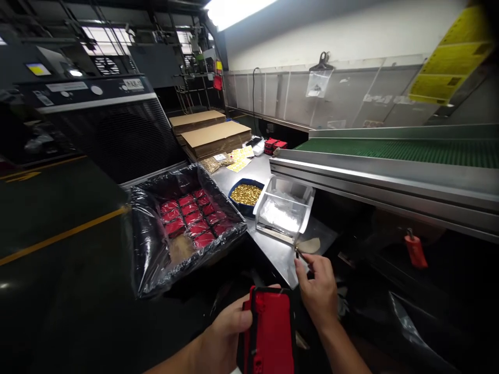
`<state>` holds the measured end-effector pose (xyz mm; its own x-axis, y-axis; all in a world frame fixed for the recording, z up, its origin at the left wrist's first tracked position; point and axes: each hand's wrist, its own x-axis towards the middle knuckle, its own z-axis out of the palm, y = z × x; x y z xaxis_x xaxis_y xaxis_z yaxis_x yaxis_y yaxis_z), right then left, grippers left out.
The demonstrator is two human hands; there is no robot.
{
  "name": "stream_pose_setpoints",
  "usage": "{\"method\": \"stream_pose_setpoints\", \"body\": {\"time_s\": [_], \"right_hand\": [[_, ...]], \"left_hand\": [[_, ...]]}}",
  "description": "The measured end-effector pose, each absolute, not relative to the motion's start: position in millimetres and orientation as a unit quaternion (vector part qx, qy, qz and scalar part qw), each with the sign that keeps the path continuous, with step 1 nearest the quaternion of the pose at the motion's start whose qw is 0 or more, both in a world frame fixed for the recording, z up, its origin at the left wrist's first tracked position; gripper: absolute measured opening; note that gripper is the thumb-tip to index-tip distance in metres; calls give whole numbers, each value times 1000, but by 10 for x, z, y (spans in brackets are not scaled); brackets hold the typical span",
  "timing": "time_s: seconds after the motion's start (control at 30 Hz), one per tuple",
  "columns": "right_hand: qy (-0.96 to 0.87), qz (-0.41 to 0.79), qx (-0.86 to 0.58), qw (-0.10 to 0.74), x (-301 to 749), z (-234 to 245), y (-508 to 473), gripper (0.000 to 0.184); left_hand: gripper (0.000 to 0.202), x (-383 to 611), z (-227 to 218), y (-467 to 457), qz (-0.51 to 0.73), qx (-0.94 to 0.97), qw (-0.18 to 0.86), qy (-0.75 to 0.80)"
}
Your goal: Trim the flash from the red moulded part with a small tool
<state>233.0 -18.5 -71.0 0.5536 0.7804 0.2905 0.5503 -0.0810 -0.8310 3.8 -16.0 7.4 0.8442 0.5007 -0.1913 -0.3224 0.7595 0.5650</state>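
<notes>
Head view: the person's left hand (228, 327) is clenching a red-and-black rectangular case (271, 332), with the fingers wrapping over its near left edge and the case standing tilted up toward the camera. The right hand (317, 293) is pinching a slim dark tool (301, 255) between thumb and forefinger; it is too small to identify exactly. Its tip is pointing toward a tan oval piece (309, 245), which is lying on a stainless steel table (273, 254) just beside the tool.

A clear acrylic bin (284, 208) holding white material is sitting on the table just beyond the right hand. Next to it, a blue tray (237, 200) is holding a heap of small gold-coloured pieces (246, 195). To the left, a plastic-lined carton (148, 234) is standing against the table edge, with rows of red boxes (187, 218) packed inside it. Farther along the table, yellow label sheets (239, 158) and a clear bag of gold-coloured pieces (212, 163) are lying flat. Stacks of flattened cardboard (212, 136) are resting beyond them, while a green conveyor belt (397, 150) is running along the right side behind a steel rail (370, 179).
</notes>
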Motion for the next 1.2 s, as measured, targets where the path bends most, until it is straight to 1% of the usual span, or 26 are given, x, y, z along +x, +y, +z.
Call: {"method": "stream_pose_setpoints", "body": {"time_s": [0.1,0.17,0.3,0.43,0.5,0.57,0.6,0.67,0.8,0.83,0.9,0.93,0.97,1.07,1.13,1.2], "right_hand": [[-534,85,-727,424,2389,-1103,-41,47],[-554,67,-730,395,2402,-1252,6,49],[-554,47,-746,368,2396,-1338,57,51],[-544,89,-766,330,2378,-1338,140,63],[-520,112,-776,337,2339,-1280,169,70],[-487,150,-781,362,2237,-1136,164,75],[-469,182,-777,377,2157,-1026,145,74],[-441,274,-752,405,1956,-740,75,66],[-448,475,-624,429,1565,-123,-101,52],[-438,528,-578,442,1506,-12,-133,51],[-415,594,-514,460,1449,119,-171,56],[-401,609,-500,468,1447,144,-179,57],[-391,611,-500,472,1456,148,-182,53],[-354,600,-526,488,1497,105,-185,39],[-352,594,-530,492,1502,89,-208,39],[-387,596,-512,482,1483,107,-244,43]], "left_hand": [[64,-41,75,-121,236,215,939,128],[66,-96,39,-89,242,192,945,109],[73,-184,-66,-32,255,187,944,93],[68,-250,-99,18,290,212,929,92],[70,-288,-95,54,299,228,922,93],[77,-329,-107,99,300,241,916,111],[80,-348,-123,124,303,252,910,127],[84,-380,-167,171,311,319,879,170],[92,-420,-223,239,321,523,747,257],[94,-428,-219,249,320,551,721,273],[99,-445,-195,266,313,589,686,290],[102,-453,-180,271,311,606,670,294],[105,-461,-166,276,310,623,654,296],[113,-481,-141,280,314,662,617,288],[114,-495,-132,276,320,682,596,279],[114,-514,-118,267,330,695,576,277]]}}
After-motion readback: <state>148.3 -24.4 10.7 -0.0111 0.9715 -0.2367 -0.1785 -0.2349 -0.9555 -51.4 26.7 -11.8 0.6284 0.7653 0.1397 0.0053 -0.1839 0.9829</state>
